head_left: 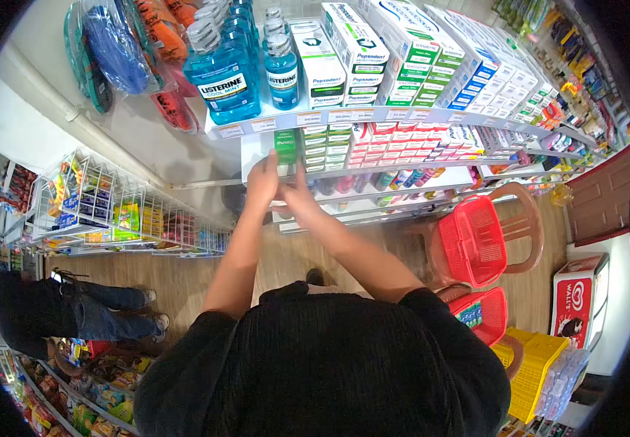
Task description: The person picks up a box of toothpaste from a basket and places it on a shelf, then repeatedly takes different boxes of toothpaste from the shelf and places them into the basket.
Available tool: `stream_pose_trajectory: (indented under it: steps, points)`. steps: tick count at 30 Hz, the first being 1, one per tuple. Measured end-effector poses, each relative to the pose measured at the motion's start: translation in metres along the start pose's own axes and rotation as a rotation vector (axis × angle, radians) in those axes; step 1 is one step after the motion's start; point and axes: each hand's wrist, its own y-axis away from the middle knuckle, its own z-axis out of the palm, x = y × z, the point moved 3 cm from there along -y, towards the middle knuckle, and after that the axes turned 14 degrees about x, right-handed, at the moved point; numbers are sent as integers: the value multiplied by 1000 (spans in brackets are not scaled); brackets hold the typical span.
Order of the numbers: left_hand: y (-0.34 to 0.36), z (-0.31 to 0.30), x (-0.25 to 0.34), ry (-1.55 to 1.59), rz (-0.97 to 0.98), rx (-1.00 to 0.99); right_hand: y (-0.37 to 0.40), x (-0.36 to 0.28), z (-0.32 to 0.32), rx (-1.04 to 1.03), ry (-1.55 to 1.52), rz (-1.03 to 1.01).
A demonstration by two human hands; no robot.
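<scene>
A green box (285, 144) with white lettering stands at the left end of the second shelf, under the mouthwash shelf. My left hand (262, 183) is closed on its left side, fingers up along the edge. My right hand (298, 200) grips its lower right side, slightly blurred. Right beside it are stacked green-and-white toothpaste boxes (327, 149), then red-and-white boxes (398, 146). On the shelf above stand blue Listerine bottles (224, 84) and Pepsodent cartons (356, 54).
Bagged sandals (118, 47) hang upper left, above wire snack racks (96, 193). Red baskets (473, 240) sit on plastic chairs at right, near a yellow crate (540, 368). Another person (38, 313) bends at far left by snack shelves. A lower shelf holds colourful bottles (387, 180).
</scene>
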Motion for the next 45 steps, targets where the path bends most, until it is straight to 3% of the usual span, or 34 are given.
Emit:
stream_pose_trajectory:
  steps: [8, 19, 27, 31, 36, 45]
  points:
    - [14, -6, 13, 55, -157, -27, -4, 1, -5, -45, -4, 16]
    - [32, -18, 26, -95, -68, -57, 16, 0, -9, -27, -55, 79]
    - [31, -13, 11, -31, -94, -74, 21, 4, -13, -45, -14, 132]
    - [35, -13, 11, 55, -116, -63, 24, 9, -11, -66, -77, 115]
    - [41, -15, 11, 109, -150, -61, 28, 16, -8, 59, -106, 44]
    - [40, -19, 11, 96, -153, -116, 26, 21, -14, -4, -65, 10]
